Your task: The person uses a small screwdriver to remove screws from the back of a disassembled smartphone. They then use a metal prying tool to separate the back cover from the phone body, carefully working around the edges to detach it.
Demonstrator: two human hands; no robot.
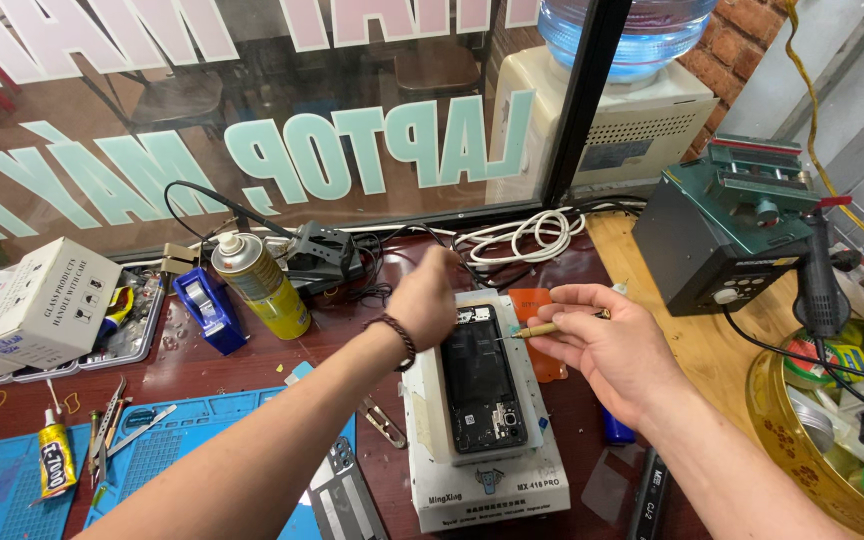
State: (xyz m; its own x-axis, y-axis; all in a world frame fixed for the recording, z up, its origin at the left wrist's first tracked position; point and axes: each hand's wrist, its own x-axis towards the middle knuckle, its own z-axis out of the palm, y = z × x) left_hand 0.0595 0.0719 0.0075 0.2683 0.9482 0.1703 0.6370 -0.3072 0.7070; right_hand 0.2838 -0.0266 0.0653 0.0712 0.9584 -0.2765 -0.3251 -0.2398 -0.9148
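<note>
An opened black phone [480, 385] lies face down on a white heating pad [482, 480] in the middle of the bench. My left hand [424, 298], with a dark beaded bracelet at the wrist, rests closed at the phone's upper left corner. My right hand [602, 345] holds a thin yellowish tool [544, 329] like a pen, its fine tip touching the phone's upper right edge. An orange plastic card [532, 305] lies under that hand, beside the pad.
A yellow spray can [260, 285], blue tape dispenser [206, 310] and white box [42, 300] stand at left. A blue mat [167, 455] carries tweezers and a glue tube [53, 458]. Coiled white cable [527, 237] lies behind. A green machine [727, 225] and gold bowl [802, 440] stand right.
</note>
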